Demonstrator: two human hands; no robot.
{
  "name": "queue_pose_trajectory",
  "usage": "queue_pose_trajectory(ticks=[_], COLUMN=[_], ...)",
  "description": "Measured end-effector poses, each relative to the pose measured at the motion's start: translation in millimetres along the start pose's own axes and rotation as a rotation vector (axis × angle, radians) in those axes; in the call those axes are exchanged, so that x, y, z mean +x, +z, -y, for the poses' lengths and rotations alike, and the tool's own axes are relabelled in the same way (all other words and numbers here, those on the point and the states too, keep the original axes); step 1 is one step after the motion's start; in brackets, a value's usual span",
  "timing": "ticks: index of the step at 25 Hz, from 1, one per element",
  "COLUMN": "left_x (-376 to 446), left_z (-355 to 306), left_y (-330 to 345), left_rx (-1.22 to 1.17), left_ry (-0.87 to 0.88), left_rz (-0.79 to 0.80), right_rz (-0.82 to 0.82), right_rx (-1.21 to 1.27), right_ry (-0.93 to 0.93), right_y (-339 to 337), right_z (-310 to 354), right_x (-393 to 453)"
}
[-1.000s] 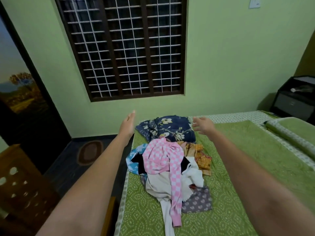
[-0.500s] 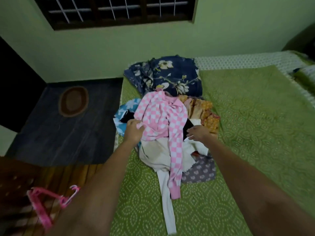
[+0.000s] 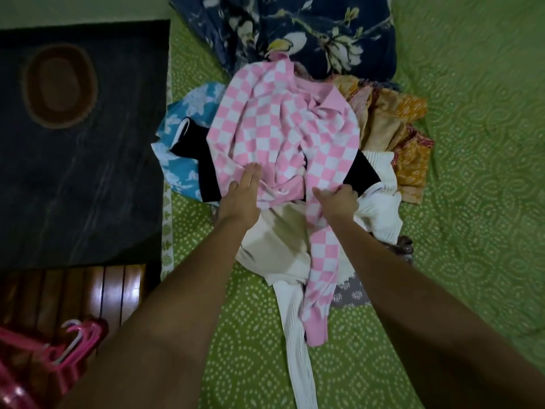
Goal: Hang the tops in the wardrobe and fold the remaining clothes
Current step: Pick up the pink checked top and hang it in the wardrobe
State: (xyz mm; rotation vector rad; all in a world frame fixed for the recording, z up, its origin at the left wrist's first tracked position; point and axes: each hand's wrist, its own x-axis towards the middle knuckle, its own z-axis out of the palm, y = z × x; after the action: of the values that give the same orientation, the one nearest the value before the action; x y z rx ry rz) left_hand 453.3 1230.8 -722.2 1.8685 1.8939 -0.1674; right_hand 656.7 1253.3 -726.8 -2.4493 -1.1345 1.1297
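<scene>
A pile of clothes lies on the green bedspread [image 3: 472,143]. On top is a pink-and-white checked top [image 3: 280,125], one sleeve trailing toward me. My left hand [image 3: 241,196] rests with straight fingers on its lower left edge. My right hand [image 3: 339,199] has its fingers curled into the checked fabric at the right. Under the top lie a cream garment [image 3: 274,240], a white ribbed piece [image 3: 380,214], a black garment [image 3: 206,169], a blue-and-white one [image 3: 180,134], an orange printed one [image 3: 404,134] and a navy floral one [image 3: 309,31].
Pink hangers [image 3: 67,346] lie on a wooden surface [image 3: 97,290] at the lower left. Dark floor with an oval brown mat [image 3: 59,87] lies left of the bed. A grey patterned cloth [image 3: 351,293] peeks out below the pile.
The view has dropped from the window and wall down onto the pile. Both hands came down from mid-air onto the checked top and shifted slightly along its lower edge.
</scene>
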Motion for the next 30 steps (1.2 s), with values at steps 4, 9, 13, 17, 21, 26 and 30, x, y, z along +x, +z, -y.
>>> queue_pose_trajectory(ticks=[4,9,13,17,21,26,30], left_x=[28,6,-62,-158,-220,-178,-135], left_z=[-12,-14,-12,-44,-68,-49,-42], left_y=[-12,-40,-66,-81,-49,-24,-5], left_rx=[0.151,0.139,-0.125,0.009,0.171,0.035,0.122], left_ry=[-0.029,0.086,0.031,0.078,0.131,0.023,0.034], left_rz=[-0.078,-0.160,0.012,0.450,0.955,0.416,0.226], right_rz=[-0.076,-0.070,0.110,0.450,0.711,0.448,0.292], right_rx=[-0.003,0.341,0.396,-0.035,-0.681,-0.620,-0.453], right_ry=[-0.068,-0.079,-0.025,-0.037,-0.062,-0.153,-0.218], right_y=[4,-26,-70,-107,-129,-104,-54], right_z=[15,5,-9,-50,-99,-104,-90], right_x=[18,-3,-40,-108,-151,-137,-120])
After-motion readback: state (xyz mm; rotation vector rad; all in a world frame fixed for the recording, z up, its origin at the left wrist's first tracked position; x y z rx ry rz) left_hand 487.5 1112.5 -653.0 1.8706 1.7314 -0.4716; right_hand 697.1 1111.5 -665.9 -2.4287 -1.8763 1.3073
